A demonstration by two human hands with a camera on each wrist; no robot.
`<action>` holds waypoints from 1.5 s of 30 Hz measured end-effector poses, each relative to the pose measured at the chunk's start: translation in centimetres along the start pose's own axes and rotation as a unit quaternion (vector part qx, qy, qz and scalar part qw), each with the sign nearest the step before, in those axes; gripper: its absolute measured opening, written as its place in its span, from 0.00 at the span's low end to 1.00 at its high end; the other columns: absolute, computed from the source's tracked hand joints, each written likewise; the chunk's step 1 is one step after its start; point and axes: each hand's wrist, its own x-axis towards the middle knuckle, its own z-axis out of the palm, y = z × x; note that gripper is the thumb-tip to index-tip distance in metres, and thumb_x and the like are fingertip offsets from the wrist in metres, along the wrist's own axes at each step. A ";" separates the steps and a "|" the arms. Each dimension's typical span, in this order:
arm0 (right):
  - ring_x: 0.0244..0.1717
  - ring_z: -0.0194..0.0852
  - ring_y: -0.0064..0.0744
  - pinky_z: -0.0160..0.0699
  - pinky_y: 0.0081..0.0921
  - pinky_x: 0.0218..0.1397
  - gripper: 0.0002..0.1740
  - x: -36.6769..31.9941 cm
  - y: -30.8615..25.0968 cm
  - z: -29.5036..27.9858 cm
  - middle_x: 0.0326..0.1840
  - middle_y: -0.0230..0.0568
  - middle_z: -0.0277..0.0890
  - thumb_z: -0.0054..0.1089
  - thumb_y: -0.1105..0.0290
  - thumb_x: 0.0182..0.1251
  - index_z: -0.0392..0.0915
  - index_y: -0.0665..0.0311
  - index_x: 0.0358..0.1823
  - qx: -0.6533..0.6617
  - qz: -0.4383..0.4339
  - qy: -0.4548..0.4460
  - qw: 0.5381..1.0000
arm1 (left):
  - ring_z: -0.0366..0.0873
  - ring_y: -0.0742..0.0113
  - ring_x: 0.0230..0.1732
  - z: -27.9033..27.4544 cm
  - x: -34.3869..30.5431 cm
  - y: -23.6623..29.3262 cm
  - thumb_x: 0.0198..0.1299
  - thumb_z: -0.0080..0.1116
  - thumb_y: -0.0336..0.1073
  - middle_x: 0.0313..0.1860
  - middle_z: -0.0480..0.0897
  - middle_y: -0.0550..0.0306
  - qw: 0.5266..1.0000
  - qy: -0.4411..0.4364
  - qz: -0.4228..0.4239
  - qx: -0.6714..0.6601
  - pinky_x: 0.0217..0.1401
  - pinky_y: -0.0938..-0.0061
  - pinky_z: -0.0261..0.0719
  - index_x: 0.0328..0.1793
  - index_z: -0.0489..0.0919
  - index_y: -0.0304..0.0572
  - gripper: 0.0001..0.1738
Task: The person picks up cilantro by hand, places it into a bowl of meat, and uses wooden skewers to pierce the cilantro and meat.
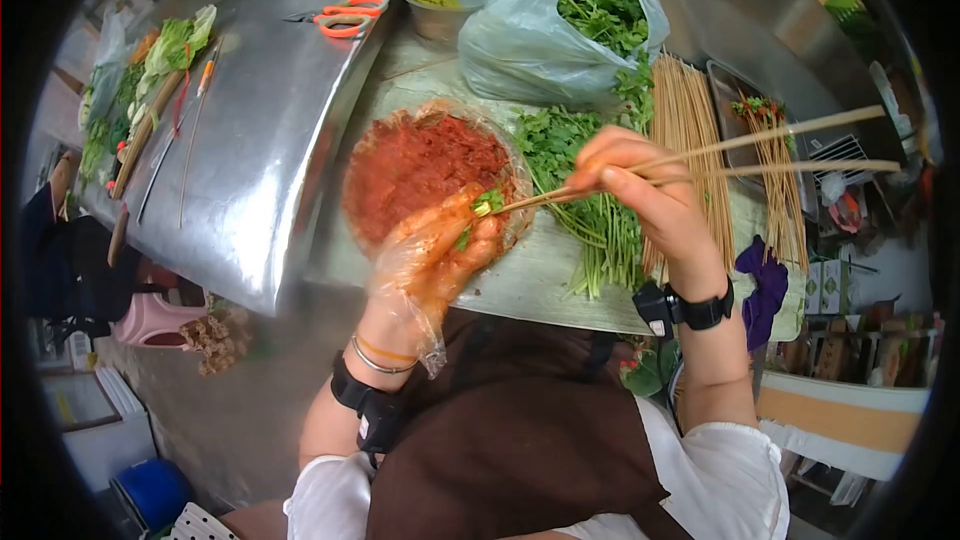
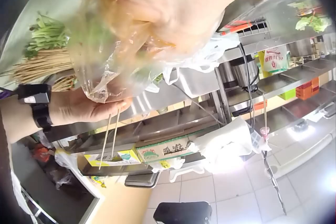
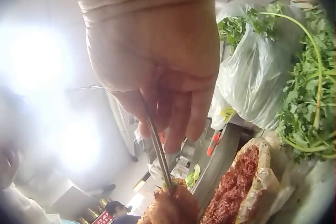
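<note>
My left hand, in a clear plastic glove smeared red, curls round a small green herb leaf at the tips of two bamboo skewers. My right hand, bare, pinches those skewers between thumb and fingers, their long ends sticking out to the right. In the right wrist view, the skewers run down from the right hand into the gloved left fingers. Beside and partly behind the left hand is a bowl of red minced meat with a plastic-covered rim.
Stemmed green herbs lie right of the bowl, below a plastic bag of more herbs. Bundled bare skewers, a metal tray with filled skewers and a purple cloth are farther right. Orange-handled scissors lie on the steel counter.
</note>
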 end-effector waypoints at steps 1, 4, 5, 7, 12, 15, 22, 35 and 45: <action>0.38 0.73 0.32 0.72 0.28 0.43 0.14 -0.6 -0.4 0.2 0.36 0.42 0.75 0.50 0.66 0.66 0.79 0.70 0.33 0.008 -0.007 0.037 0.999 | 0.75 0.58 0.52 0.4 0.1 -0.1 0.62 0.52 0.25 0.53 0.75 0.44 1.000 -0.001 0.022 -0.011 0.55 0.72 0.79 0.58 0.70 0.27 0.18; 0.37 0.73 0.31 0.72 0.28 0.41 0.14 -2.5 -0.5 2.0 0.37 0.42 0.76 0.49 0.65 0.66 0.79 0.69 0.32 -0.019 -0.027 0.104 0.994 | 0.73 0.58 0.55 0.5 0.2 0.0 0.62 0.52 0.25 0.54 0.74 0.44 0.996 -0.004 0.071 -0.056 0.58 0.70 0.77 0.58 0.69 0.28 0.18; 0.37 0.73 0.31 0.72 0.28 0.41 0.15 -3.1 -0.3 2.8 0.37 0.42 0.76 0.48 0.65 0.66 0.80 0.69 0.32 -0.036 -0.034 0.121 0.991 | 0.73 0.57 0.56 0.4 0.3 -0.1 0.62 0.52 0.25 0.54 0.74 0.44 0.994 -0.006 0.083 -0.071 0.59 0.69 0.77 0.59 0.69 0.28 0.19; 0.37 0.74 0.33 0.73 0.28 0.40 0.13 -3.6 -0.4 4.1 0.37 0.43 0.76 0.49 0.66 0.66 0.79 0.67 0.34 -0.087 -0.067 0.109 0.988 | 0.74 0.57 0.55 0.1 0.7 -0.3 0.63 0.51 0.26 0.55 0.73 0.45 0.990 -0.019 0.095 -0.097 0.58 0.68 0.77 0.60 0.68 0.29 0.19; 0.37 0.76 0.37 0.76 0.27 0.40 0.07 -3.8 -0.5 5.9 0.38 0.46 0.76 0.52 0.72 0.65 0.77 0.67 0.37 -0.149 -0.149 0.101 0.972 | 0.75 0.58 0.54 1.0 0.3 -0.9 0.64 0.50 0.27 0.55 0.73 0.45 0.985 -0.017 0.129 -0.111 0.57 0.66 0.78 0.61 0.67 0.30 0.20; 0.37 0.78 0.39 0.79 0.28 0.40 0.07 -4.1 -0.1 6.7 0.39 0.48 0.77 0.51 0.74 0.64 0.76 0.69 0.39 -0.162 -0.197 0.113 0.960 | 0.75 0.59 0.53 1.3 0.1 -0.9 0.64 0.49 0.27 0.55 0.74 0.46 0.982 -0.012 0.141 -0.122 0.56 0.67 0.78 0.61 0.67 0.30 0.19; 0.37 0.79 0.40 0.79 0.28 0.38 0.07 -5.1 0.3 7.3 0.39 0.48 0.77 0.52 0.73 0.64 0.76 0.68 0.40 -0.174 -0.217 0.125 0.952 | 0.73 0.60 0.57 0.5 0.6 -1.9 0.65 0.48 0.28 0.56 0.73 0.47 0.933 0.024 0.292 0.207 0.59 0.69 0.75 0.62 0.67 0.31 0.19; 0.40 0.70 0.44 0.70 0.36 0.45 0.13 -3.5 -0.4 8.3 0.40 0.50 0.69 0.39 0.69 0.67 0.72 0.71 0.37 -0.247 -0.113 0.143 0.952 | 0.78 0.57 0.51 -0.1 3.2 -1.6 0.61 0.55 0.30 0.53 0.78 0.50 0.972 0.014 0.184 -0.144 0.49 0.68 0.82 0.58 0.73 0.31 0.19; 0.42 0.66 0.40 0.65 0.33 0.48 0.11 -2.2 -2.0 9.2 0.41 0.49 0.66 0.37 0.75 0.67 0.70 0.73 0.37 -0.233 -0.095 0.111 0.961 | 0.79 0.67 0.46 0.2 3.3 -1.9 0.64 0.53 0.30 0.49 0.79 0.54 0.972 0.012 0.231 -0.035 0.45 0.75 0.80 0.53 0.75 0.33 0.13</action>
